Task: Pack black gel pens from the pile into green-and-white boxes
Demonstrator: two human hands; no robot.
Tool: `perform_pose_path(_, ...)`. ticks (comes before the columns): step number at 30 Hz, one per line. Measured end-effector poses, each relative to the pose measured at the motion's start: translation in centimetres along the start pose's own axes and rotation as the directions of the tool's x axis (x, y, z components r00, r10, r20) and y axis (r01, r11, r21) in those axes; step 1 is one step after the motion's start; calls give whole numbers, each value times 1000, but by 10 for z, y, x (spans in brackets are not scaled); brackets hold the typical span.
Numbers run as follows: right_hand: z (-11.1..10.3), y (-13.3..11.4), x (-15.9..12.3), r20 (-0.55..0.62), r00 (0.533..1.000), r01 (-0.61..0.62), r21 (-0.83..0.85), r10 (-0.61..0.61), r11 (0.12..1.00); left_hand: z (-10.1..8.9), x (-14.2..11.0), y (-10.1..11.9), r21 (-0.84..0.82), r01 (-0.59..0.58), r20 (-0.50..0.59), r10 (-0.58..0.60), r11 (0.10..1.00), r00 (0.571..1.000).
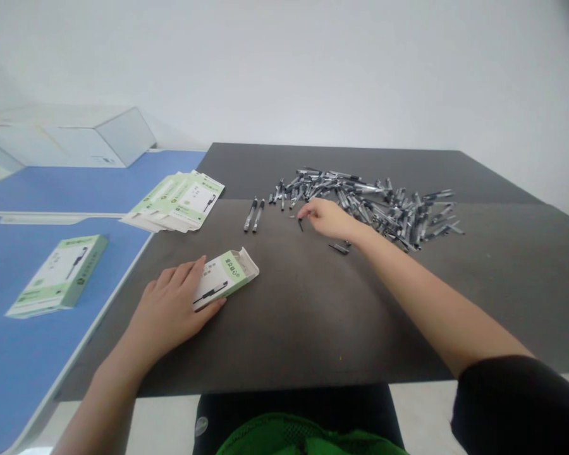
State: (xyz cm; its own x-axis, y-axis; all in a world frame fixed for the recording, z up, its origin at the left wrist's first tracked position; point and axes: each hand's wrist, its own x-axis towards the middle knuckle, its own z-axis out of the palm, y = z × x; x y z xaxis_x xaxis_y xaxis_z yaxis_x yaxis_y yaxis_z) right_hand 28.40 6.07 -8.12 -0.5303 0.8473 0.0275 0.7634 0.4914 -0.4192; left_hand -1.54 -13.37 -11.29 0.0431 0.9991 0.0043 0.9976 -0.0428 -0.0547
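My left hand (171,306) rests flat on a green and white pen box (225,276) with its end flap open, holding it down on the dark table (313,316). My right hand (329,218) reaches out to the near edge of a large pile of black and silver pens (379,199), its fingertips pinched on a small dark pen. Two pens (255,215) lie side by side left of that hand. One more loose pen (339,249) lies just under my right wrist.
A fanned stack of flat green and white boxes (177,201) lies at the table's left edge. A closed box (59,275) sits on the blue table (28,354) to the left. A white carton (71,136) stands at the back left.
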Motion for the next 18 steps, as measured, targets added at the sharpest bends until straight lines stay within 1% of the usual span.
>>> perform_pose_path(3,11,-18,30,10,1000,-16,-25,16,1000,-2,-3,4,14,2,6,-2,1000,1000)
perform_pose_path(6,22,-42,59,11,998,-62,-63,62,996,-4,-3,7,17,-2,2,2,1000,1000)
perform_pose_path(8,31,-60,73,23,995,-97,-86,100,992,-4,-3,7,14,-7,-3,7,1000,1000)
perform_pose_path(10,40,-74,80,56,990,-123,-97,128,988,-4,-2,7,6,-8,-9,8,1000,1000)
perform_pose_path(13,49,-85,77,98,983,-144,-101,153,984,-2,-2,5,-15,-7,-14,6,1000,1000)
perform_pose_path(15,48,-85,66,105,982,-148,-108,159,983,0,-3,3,-35,-16,-26,15,999,1000)
perform_pose_path(16,45,-84,58,104,982,-146,-113,158,983,0,-4,2,-54,-26,-50,23,998,999)
perform_pose_path(18,35,-82,37,93,984,-137,-124,149,983,-2,-7,3,-127,-40,-144,22,991,989)
